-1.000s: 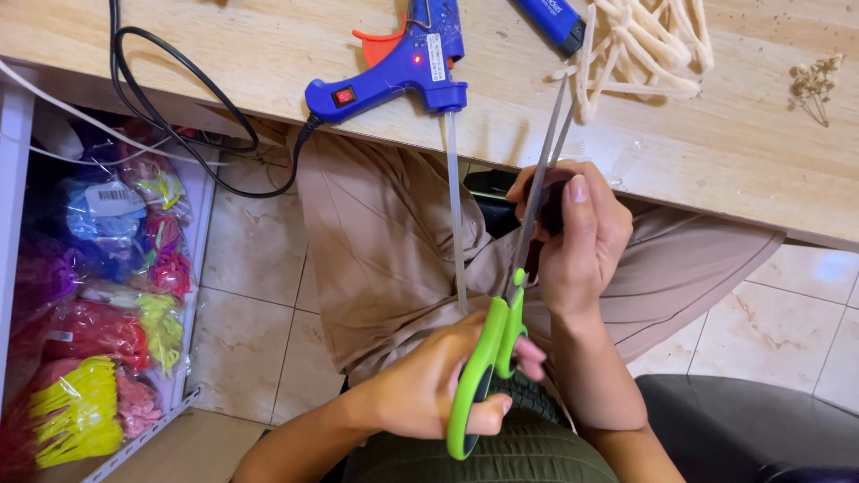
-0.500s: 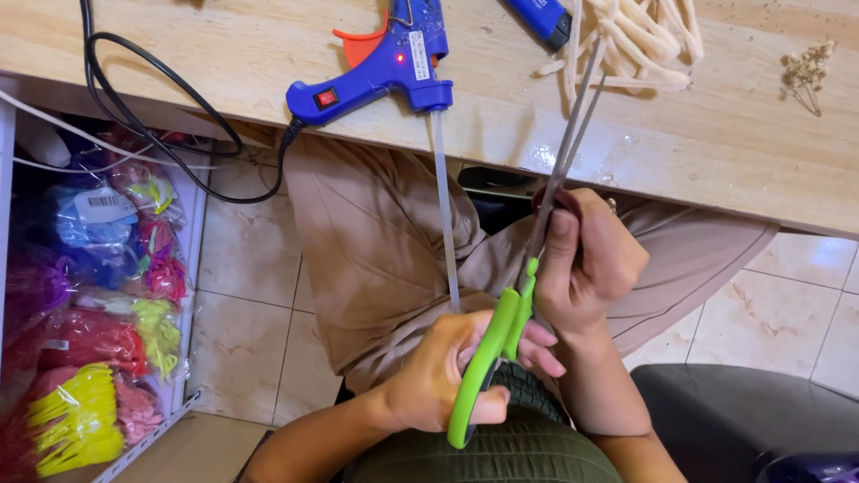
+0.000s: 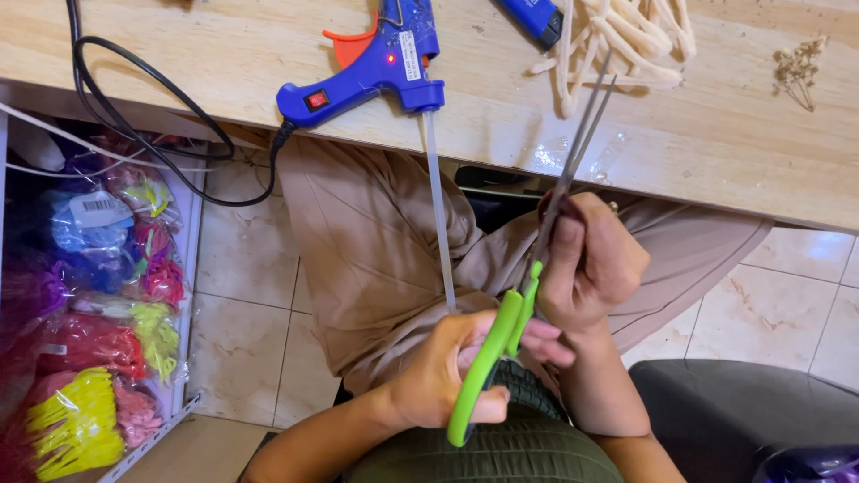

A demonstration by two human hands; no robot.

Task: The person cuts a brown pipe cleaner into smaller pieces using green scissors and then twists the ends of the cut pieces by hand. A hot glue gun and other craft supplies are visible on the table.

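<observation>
The green handles of one pair of scissors [image 3: 490, 362] are gripped by the left hand [image 3: 438, 371], fingers closed through and around the loops, thumb lying along the lower handle. The hand is held low in front of the body, above the lap, with the forearm coming up from the bottom edge of the view and the wrist bent slightly inward. The long steel blades are pointed up and away, nearly together, their tips reaching over the front edge of the bench [image 3: 716, 143]. The right hand [image 3: 591, 264] is curled into a loose fist just beside the blades, touching them near the pivot; whatever is pinched inside it cannot be made out. Its forearm rises from the lower right, and the two hands are nearly touching. On the bench, one blue glue gun [image 3: 376, 72] with an orange trigger is laid near the front edge, a clear glue stick [image 3: 438, 215] jutting from its back down past the edge over the lap. One black cord [image 3: 152, 107] is looped from it over the bench's left part. A bundle of pale cord pieces [image 3: 626, 40] is heaped toward the far edge, a second blue tool [image 3: 532, 18] beside it, and one small dried sprig [image 3: 796, 67] is placed near the right end. Under the bench at the left, bags of coloured yarn [image 3: 80, 358] are stacked on a shelf.
</observation>
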